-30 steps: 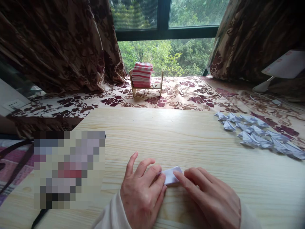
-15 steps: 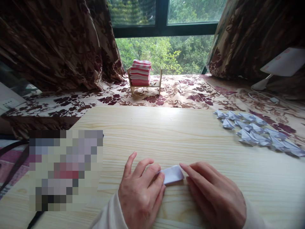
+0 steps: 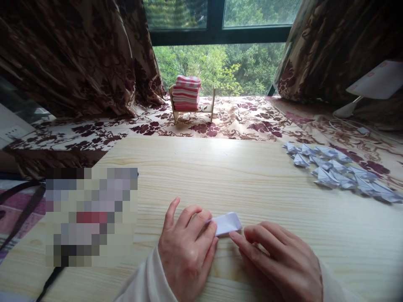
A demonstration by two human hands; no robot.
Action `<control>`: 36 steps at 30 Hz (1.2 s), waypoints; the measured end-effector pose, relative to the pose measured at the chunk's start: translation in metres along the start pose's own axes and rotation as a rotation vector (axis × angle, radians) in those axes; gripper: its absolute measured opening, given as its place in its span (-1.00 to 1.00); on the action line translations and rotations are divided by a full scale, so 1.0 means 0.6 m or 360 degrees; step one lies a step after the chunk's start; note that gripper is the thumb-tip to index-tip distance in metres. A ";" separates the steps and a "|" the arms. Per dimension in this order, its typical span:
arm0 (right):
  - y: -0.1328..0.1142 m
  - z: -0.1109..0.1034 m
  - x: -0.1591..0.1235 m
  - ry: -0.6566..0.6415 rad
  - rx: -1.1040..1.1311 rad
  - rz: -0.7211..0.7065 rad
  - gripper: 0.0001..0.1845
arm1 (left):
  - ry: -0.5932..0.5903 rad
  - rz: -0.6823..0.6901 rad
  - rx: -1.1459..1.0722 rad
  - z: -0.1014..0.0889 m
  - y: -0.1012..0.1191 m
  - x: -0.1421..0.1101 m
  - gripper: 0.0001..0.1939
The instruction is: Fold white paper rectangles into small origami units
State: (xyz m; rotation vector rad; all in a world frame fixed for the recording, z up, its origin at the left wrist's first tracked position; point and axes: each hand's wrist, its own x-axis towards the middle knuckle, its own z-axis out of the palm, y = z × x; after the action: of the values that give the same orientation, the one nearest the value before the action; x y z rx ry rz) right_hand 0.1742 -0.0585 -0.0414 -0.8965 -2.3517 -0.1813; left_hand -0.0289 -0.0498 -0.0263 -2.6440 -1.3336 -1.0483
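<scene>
A small white strip of folded paper lies on the pale wooden table, its right end slightly raised. Thumb and index finger of my left hand grip its left end, while the other fingers are spread and bent above. To the right is my right hand, with one fingertip at the paper's lower right edge. Its fingers are partly stretched out and apart, with nothing held between them. Several white folded paper pieces sit grouped at the table's far right.
A pixelated, blurred-out object covers the table's left side. Beyond the table, a small wooden rack carrying stacked pink-and-white striped cloths stands on the flowered window seat. A white lamp is at the right.
My right hand's fingertip has shifted from the paper's upper right corner down to its lower edge. My left hand keeps its grip. The camera view has moved slightly.
</scene>
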 end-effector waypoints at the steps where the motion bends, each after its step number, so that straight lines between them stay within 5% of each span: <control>1: 0.000 0.001 0.000 -0.0007 -0.0001 -0.0005 -0.70 | 0.0003 0.0000 0.0006 0.000 0.000 -0.001 -0.83; 12: -0.007 -0.002 0.011 -0.0261 0.0006 0.0093 -0.69 | -0.0021 -0.0013 0.0043 -0.003 0.007 -0.002 -0.82; 30: -0.007 0.002 0.021 -0.0188 0.0122 0.0119 -0.75 | -0.0089 0.0042 0.0103 -0.017 0.021 -0.013 -0.78; 36: -0.006 -0.007 0.013 -0.0251 0.0114 0.0220 -0.73 | 0.0025 0.0088 0.0002 -0.006 0.007 -0.020 -0.75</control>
State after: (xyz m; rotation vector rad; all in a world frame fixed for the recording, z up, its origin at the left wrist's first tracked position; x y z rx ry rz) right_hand 0.1692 -0.0584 -0.0330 -1.0680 -2.4116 0.0311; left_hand -0.0330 -0.0618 -0.0293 -2.6493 -1.2501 -1.0594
